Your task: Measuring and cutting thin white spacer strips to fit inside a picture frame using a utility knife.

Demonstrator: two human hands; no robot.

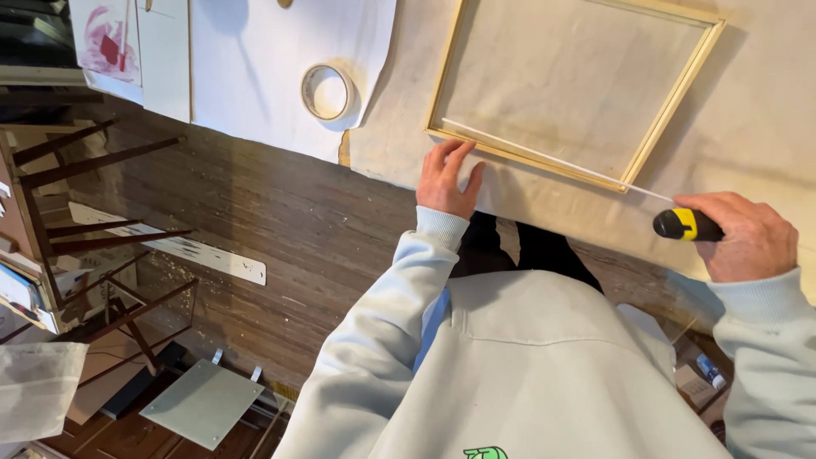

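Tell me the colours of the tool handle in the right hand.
Yellow and black handle, held in the right hand; the head view shows it.

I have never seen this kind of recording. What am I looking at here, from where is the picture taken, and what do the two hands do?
There is no machine here. A person wears a camera on the head, and it looks down over the light grey hoodie at the person's own two hands.

The work surface is covered with a cream cloth. On it lies a square wooden frame of thin pale strips. The left hand rests flat at the near edge of the frame. The right hand grips a tool with a yellow and black handle; its long thin shaft lies along the near strip of the frame.

Further back, a roll of tape sits on white paper. Below the table there is a wooden floor with some debris and a dark wooden rack.
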